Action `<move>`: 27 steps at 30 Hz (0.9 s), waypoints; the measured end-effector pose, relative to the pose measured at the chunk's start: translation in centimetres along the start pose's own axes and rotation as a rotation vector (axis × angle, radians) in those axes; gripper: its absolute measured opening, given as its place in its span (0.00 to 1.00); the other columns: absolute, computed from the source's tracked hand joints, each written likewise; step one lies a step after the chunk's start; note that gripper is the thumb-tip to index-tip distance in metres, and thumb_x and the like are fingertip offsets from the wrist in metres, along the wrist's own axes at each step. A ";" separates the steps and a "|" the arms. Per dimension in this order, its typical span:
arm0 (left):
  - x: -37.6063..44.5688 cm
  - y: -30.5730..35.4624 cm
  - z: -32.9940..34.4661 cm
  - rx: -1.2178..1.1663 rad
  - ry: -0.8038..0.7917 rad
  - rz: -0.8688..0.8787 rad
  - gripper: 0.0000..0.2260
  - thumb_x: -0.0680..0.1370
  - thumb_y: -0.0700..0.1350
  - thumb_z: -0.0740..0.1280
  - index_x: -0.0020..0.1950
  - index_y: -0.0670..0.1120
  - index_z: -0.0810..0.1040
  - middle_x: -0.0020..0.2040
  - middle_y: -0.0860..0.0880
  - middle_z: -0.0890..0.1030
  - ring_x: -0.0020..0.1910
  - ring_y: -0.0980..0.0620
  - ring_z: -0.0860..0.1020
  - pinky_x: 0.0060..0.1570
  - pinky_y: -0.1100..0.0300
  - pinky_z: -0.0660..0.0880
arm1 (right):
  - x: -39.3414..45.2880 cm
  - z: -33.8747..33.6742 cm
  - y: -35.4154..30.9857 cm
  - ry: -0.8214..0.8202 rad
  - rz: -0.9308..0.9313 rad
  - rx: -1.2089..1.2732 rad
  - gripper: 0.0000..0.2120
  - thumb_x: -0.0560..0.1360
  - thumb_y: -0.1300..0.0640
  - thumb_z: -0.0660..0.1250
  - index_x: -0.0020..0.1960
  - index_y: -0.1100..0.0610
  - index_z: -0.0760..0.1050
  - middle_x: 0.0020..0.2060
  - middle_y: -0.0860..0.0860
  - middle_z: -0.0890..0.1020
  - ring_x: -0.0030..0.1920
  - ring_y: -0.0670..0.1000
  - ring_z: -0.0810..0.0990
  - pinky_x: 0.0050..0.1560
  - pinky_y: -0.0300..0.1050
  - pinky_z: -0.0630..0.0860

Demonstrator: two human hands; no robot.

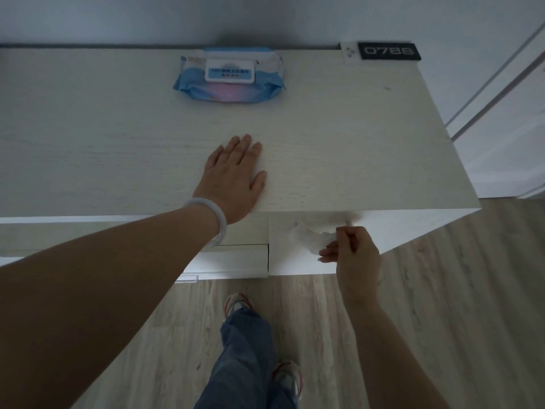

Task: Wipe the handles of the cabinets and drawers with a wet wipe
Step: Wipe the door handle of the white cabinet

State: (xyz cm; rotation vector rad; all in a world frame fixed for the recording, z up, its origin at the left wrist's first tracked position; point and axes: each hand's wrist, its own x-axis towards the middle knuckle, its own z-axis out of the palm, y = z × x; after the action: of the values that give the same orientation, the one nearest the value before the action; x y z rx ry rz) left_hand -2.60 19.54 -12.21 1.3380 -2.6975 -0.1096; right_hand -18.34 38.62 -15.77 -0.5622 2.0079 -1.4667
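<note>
Two hands are working at the pale wood-grain cabinet top [354, 137]: the left hand [236, 178] is lying flat and relaxed on it, bracing. Below it and to the right, the right hand [352, 252] is pinching a crumpled white wet wipe [312, 239] against the smooth white drawer front [295, 261]; the handle itself is hidden. Next probably comes rubbing along that upper edge. Beyond the left hand is lying a glossy blue soft wipes packet [228, 75].

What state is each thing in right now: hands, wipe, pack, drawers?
Left hand: flat, palm down on the cabinet top.
Right hand: pinching the wet wipe.
Wet wipe: crumpled, held against the right cabinet front just under the top edge.
Wet wipe pack: lid closed, lying flat at the back.
Drawers: closed.
</note>
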 end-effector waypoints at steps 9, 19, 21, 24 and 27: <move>0.0 -0.1 -0.1 0.000 -0.002 -0.005 0.28 0.80 0.57 0.48 0.78 0.48 0.57 0.79 0.47 0.56 0.78 0.48 0.53 0.76 0.51 0.49 | -0.3 2.3 -0.6 -0.271 0.204 0.205 0.07 0.79 0.62 0.64 0.52 0.64 0.78 0.40 0.62 0.84 0.38 0.61 0.85 0.39 0.55 0.83; 0.0 0.1 -0.2 0.004 -0.013 -0.009 0.26 0.81 0.56 0.50 0.78 0.48 0.55 0.79 0.47 0.54 0.78 0.49 0.52 0.76 0.51 0.48 | -0.7 5.0 -0.8 -0.378 0.239 0.092 0.06 0.80 0.58 0.64 0.52 0.61 0.74 0.38 0.60 0.84 0.36 0.59 0.85 0.35 0.55 0.83; 0.0 0.0 -0.2 0.005 -0.010 -0.006 0.26 0.82 0.56 0.51 0.78 0.48 0.55 0.79 0.47 0.55 0.78 0.49 0.52 0.76 0.51 0.48 | -0.6 5.4 -0.9 -0.370 0.249 0.065 0.07 0.80 0.57 0.63 0.52 0.61 0.74 0.35 0.59 0.84 0.35 0.58 0.85 0.33 0.52 0.82; 0.1 -0.1 -0.1 0.009 -0.001 -0.010 0.27 0.81 0.56 0.50 0.78 0.48 0.56 0.79 0.47 0.56 0.78 0.48 0.53 0.76 0.51 0.49 | -0.3 3.7 -0.9 -0.341 0.209 -0.012 0.07 0.81 0.55 0.62 0.50 0.58 0.76 0.36 0.59 0.84 0.35 0.56 0.85 0.33 0.53 0.83; 0.1 -0.1 -0.1 0.014 -0.004 -0.007 0.27 0.80 0.57 0.49 0.78 0.48 0.57 0.79 0.47 0.56 0.78 0.48 0.53 0.76 0.51 0.49 | 0.0 2.4 -1.1 -0.335 0.215 -0.025 0.07 0.82 0.56 0.59 0.53 0.57 0.75 0.40 0.61 0.84 0.35 0.58 0.85 0.34 0.55 0.83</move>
State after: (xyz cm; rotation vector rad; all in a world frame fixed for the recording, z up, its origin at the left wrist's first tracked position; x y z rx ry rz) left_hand -2.55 19.42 -12.16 1.3527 -2.7026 -0.0944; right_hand -16.72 36.64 -15.29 -0.5436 1.7646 -1.1374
